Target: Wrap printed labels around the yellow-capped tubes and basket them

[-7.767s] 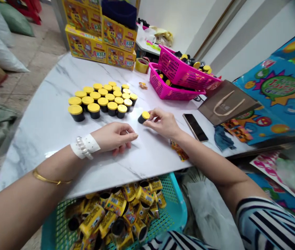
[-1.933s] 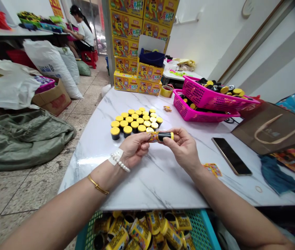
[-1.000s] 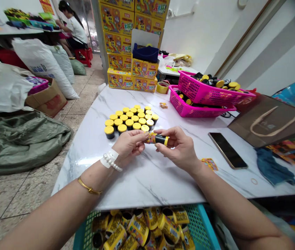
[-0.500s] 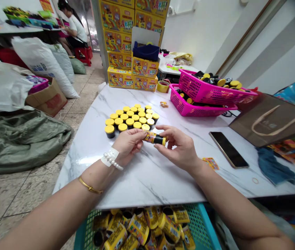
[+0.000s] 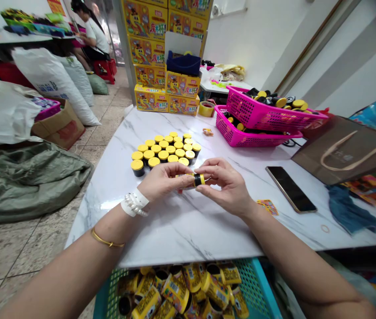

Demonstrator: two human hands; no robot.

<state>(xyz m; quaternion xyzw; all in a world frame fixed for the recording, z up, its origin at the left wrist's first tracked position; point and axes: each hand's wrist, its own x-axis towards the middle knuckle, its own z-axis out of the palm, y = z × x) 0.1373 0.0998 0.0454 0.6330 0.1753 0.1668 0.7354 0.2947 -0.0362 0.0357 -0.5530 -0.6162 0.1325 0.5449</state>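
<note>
A yellow-lidded cup (image 5: 197, 179), seemingly unfinished, is lying sideways over the table (image 5: 188, 235), the left hand (image 5: 164, 180) gripping it; the right hand (image 5: 226, 186) is half-curling its fingers by the cup's end, contact unclear. Plain cups (image 5: 163, 156) are standing behind, printed cups (image 5: 176, 293) filling the basket (image 5: 259, 285); which are finished isn't showing.

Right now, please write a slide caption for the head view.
Left hand holding a black cup, right hand at its yellow end, near yellow-lidded cups on a marbled table.

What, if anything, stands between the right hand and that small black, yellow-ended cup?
Nothing visible. The left hand holds the cup by one end; the yellow end faces the right hand, whose fingers are close about it. Whether they touch is unclear.
</note>
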